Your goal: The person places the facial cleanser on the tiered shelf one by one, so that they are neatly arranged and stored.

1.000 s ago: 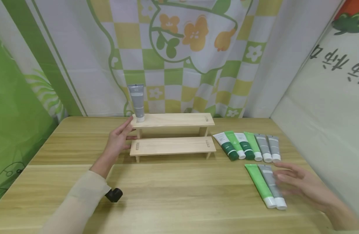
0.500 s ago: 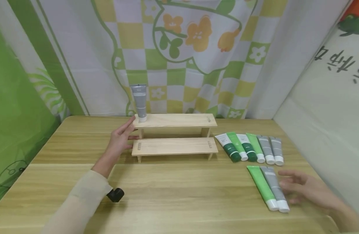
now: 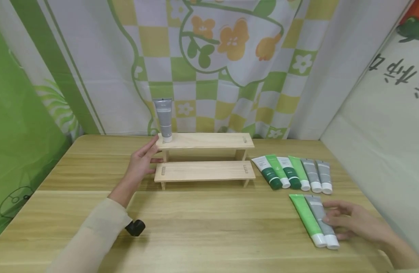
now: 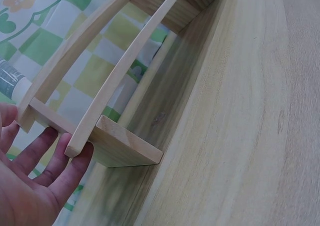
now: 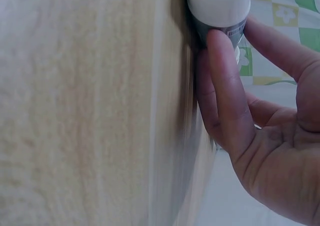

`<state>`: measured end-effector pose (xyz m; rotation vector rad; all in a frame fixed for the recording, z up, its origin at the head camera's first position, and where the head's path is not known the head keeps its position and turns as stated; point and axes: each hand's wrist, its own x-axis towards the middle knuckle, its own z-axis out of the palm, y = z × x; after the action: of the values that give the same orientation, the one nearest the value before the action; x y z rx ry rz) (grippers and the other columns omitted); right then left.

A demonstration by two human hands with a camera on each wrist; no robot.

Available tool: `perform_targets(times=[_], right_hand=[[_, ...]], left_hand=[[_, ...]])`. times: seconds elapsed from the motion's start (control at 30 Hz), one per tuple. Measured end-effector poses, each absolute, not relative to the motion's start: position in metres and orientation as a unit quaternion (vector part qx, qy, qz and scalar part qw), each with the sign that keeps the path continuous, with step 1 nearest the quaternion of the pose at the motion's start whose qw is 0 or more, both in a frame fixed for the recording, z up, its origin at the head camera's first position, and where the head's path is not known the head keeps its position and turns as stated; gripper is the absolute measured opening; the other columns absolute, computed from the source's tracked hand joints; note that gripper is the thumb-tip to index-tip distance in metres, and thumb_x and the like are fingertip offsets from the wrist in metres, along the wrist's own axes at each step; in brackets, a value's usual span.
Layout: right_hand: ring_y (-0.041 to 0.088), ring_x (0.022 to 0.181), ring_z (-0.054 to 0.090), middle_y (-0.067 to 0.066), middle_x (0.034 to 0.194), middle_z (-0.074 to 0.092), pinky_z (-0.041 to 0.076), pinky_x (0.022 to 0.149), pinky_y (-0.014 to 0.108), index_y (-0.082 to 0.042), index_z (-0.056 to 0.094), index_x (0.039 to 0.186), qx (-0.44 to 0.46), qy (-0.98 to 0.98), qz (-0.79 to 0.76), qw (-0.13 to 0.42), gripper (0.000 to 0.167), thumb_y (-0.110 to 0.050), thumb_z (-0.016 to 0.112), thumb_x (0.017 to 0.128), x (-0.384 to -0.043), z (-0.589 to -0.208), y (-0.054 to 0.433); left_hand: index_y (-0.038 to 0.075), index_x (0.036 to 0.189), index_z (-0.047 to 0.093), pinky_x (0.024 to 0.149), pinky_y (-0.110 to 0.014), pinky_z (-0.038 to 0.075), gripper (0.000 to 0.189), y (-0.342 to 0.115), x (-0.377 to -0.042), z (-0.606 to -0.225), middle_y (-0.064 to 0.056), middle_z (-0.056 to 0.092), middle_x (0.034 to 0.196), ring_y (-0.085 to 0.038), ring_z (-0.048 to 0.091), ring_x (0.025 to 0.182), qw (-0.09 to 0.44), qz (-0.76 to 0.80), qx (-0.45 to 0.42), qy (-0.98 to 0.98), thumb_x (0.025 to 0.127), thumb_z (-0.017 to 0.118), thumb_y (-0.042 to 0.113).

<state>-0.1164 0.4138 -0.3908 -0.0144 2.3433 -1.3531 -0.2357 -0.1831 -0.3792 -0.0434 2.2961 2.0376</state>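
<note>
Contact now, after a slight gap half a second ago, between right hand and gray tube, lying near right on the tabletop beside a green tube. Fingers bent against its right side, close to the white cap; firm grip or mere touch, cannot tell. Left hand unchanged, gripping the left end of the wooden rack, apparently for steadiness. Standing tube likewise still on the far shelf. Seemingly only the taking-hold stage, with no lift yet.
</note>
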Motion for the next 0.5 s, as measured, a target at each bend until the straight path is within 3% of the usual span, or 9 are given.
perform_targets(times=[0.5], right_hand=[[0.022, 0.076, 0.063, 0.015, 0.103, 0.058, 0.06, 0.059, 0.04, 0.013, 0.033, 0.144, 0.01, 0.883, -0.423, 0.204, 0.071, -0.017, 0.073, 0.093, -0.12, -0.38, 0.395]], left_hand=[[0.041, 0.155, 0.033, 0.097, -0.053, 0.049, 0.048, -0.184, -0.237, -0.38, -0.015, 0.041, 0.154, -0.037, 0.056, 0.122, 0.029, 0.659, -0.015, 0.752, 0.108, 0.043, 0.043]])
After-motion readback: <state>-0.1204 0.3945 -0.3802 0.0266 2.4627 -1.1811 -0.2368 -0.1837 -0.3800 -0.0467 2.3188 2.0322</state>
